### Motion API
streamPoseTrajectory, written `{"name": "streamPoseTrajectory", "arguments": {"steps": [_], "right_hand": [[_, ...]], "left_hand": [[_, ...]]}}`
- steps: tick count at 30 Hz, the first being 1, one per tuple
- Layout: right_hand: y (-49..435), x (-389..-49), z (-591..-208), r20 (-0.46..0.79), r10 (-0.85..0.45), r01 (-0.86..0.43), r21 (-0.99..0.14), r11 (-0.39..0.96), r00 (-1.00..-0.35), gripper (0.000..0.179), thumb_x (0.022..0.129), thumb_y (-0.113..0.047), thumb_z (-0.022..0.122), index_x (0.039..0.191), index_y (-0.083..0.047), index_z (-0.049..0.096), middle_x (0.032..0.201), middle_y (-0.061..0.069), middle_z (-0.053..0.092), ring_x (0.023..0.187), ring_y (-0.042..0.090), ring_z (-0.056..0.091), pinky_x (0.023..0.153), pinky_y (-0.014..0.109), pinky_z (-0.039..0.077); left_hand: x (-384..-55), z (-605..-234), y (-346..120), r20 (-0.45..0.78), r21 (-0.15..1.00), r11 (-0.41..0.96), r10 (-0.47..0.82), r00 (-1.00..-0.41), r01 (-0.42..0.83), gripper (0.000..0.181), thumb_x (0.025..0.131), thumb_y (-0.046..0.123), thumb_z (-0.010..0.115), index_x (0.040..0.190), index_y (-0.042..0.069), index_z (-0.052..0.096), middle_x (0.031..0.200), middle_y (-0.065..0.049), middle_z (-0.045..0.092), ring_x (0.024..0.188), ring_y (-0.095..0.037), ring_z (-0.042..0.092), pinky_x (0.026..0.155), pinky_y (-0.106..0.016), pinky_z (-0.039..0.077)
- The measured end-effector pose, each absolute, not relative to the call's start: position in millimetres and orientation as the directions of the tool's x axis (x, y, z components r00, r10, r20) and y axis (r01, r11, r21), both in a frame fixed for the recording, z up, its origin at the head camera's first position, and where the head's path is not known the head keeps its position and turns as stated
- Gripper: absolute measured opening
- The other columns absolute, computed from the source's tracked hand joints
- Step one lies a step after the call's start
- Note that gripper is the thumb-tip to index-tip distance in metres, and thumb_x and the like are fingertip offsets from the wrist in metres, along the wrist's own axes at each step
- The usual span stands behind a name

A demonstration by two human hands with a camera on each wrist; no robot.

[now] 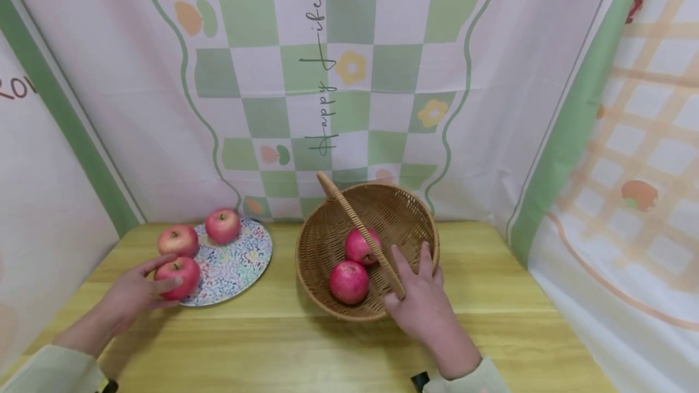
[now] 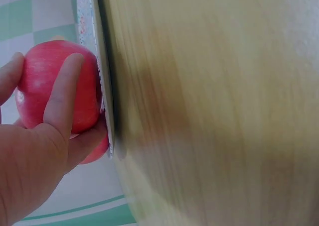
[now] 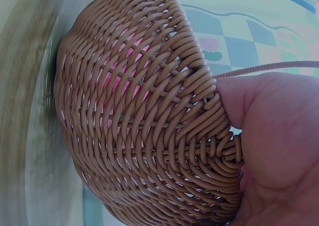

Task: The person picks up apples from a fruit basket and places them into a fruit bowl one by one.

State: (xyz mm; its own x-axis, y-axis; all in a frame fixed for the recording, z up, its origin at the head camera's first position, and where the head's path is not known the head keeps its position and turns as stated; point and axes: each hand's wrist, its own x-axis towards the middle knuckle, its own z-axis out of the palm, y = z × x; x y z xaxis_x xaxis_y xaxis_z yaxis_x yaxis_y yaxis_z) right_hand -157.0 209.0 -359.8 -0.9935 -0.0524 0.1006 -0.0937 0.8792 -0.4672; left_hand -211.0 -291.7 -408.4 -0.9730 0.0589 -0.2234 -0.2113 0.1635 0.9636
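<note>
My left hand (image 1: pixel 133 293) holds a red apple (image 1: pixel 182 276) at the near left edge of a speckled plate (image 1: pixel 237 268). In the left wrist view its fingers lie around the apple (image 2: pixel 42 81), close to the plate's rim (image 2: pixel 102 71). Two more apples, one (image 1: pixel 178 240) behind it and one (image 1: pixel 222 225) farther back, sit on the plate. My right hand (image 1: pixel 423 302) rests over the near right rim of a wicker basket (image 1: pixel 398 211), fingers spread and extended inside, beside the arched handle (image 1: pixel 349 211). Two apples lie in the basket, one (image 1: pixel 348 282) nearer and one (image 1: pixel 360 246) partly under the handle.
The plate and basket stand on a wooden table (image 1: pixel 273 344), with a gap between them. Behind hangs a checked cloth (image 1: pixel 349 71); more cloth hangs at the left (image 1: pixel 49 199) and right (image 1: pixel 617 211) sides.
</note>
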Motion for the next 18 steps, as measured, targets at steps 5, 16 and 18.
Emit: {"name": "streamPoseTrajectory", "arguments": {"steps": [5, 16, 18], "right_hand": [[208.9, -157.4, -360.6, 0.103, -0.055, -0.097, -0.465, 0.880, -0.993, 0.092, 0.082, -0.014, 0.069, 0.160, -0.021, 0.023, 0.159, 0.031, -0.013, 0.130, 0.072, 0.009, 0.088, 0.075, 0.041], [209.7, -157.9, -360.9, 0.119, -0.061, -0.109, -0.458, 0.882, -0.991, 0.091, 0.082, -0.014, 0.069, 0.160, -0.020, 0.024, 0.158, 0.033, -0.010, 0.129, 0.072, 0.011, 0.088, 0.074, 0.042], [209.6, -157.6, -360.7, 0.115, -0.061, -0.107, -0.460, 0.881, -0.992, 0.091, 0.082, -0.014, 0.069, 0.160, -0.020, 0.024, 0.158, 0.033, -0.010, 0.130, 0.072, 0.010, 0.088, 0.074, 0.042]], "left_hand": [[-212.1, -411.1, -291.0, -0.220, 0.956, 0.206, 0.024, -0.975, -0.211, 0.079, 0.095, 0.001, 0.066, 0.156, -0.003, 0.016, 0.149, -0.044, 0.011, 0.093, -0.022, 0.067, 0.082, -0.044, 0.057], [-210.5, -406.7, -290.2, -0.226, 0.938, 0.268, -0.005, -0.974, -0.219, 0.082, 0.093, 0.003, 0.069, 0.156, -0.002, 0.016, 0.146, -0.049, 0.010, 0.093, -0.021, 0.066, 0.082, -0.042, 0.057], [-211.1, -406.3, -290.8, -0.228, 0.929, 0.297, -0.015, -0.973, -0.222, 0.082, 0.094, 0.004, 0.069, 0.157, -0.001, 0.016, 0.145, -0.049, 0.011, 0.092, -0.022, 0.066, 0.081, -0.041, 0.058]]}}
